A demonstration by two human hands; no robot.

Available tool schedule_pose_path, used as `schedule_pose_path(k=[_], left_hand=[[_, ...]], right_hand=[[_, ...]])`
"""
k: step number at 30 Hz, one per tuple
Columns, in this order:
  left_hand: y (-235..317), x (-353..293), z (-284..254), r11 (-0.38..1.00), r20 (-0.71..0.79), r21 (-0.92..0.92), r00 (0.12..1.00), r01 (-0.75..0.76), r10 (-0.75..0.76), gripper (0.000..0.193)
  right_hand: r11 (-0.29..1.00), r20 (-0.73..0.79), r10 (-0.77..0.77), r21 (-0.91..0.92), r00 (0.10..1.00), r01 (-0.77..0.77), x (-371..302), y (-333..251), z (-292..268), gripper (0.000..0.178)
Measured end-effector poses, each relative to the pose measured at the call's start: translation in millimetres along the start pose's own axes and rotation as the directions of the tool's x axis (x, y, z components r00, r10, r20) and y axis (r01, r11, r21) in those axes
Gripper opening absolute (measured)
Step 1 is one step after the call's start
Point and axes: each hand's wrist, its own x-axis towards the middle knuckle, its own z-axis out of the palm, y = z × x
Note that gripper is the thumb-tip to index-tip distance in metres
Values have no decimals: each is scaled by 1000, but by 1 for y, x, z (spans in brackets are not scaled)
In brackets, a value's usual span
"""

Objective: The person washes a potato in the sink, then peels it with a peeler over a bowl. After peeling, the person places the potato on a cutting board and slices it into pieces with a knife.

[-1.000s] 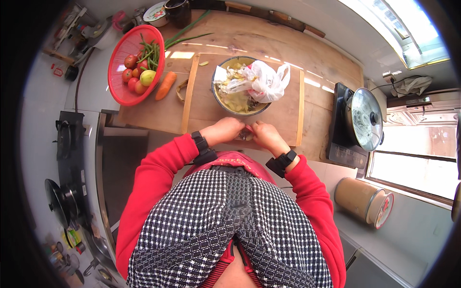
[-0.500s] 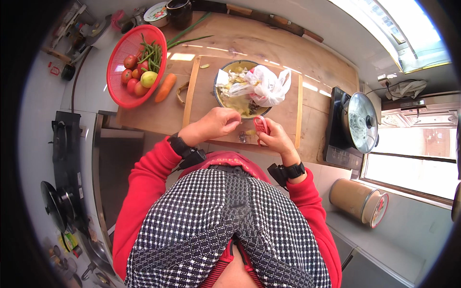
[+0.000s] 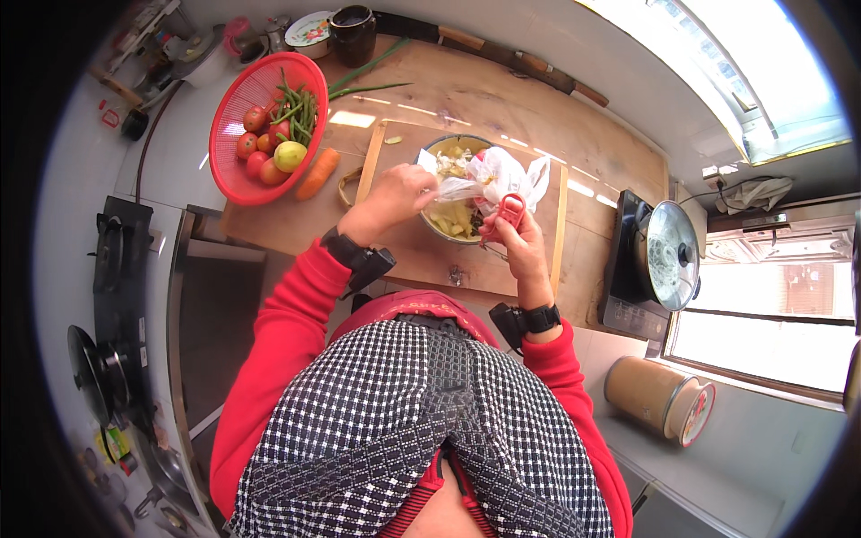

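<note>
left fingers [image 3: 419,184] – bag [image 3: 504,175], right fingers [image 3: 510,235] – red tool [image 3: 512,208]

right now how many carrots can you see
1: the carrot lies on the wooden table, beside the red basket. More could be hidden inside the basket.

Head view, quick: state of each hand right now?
Left hand: closed, pinching a stretched end of the white plastic bag.
Right hand: closed, holding a red tool.

Lettering [image 3: 404,309] on the red cloth [image 3: 471,320] seems unreadable.
</note>
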Motion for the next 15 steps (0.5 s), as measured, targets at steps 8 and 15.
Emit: schedule_pose_path(k=[8,15], left_hand=[[-70,3,8,903,-101,-220,912,369,-397,11],[-142,25,36,858,-44,182,875,481,-482,14]], right_hand=[[990,-73,76,123,994,-67,-2,-13,-6,19],[997,32,69,-37,997,-68,3,-16,-15,25]])
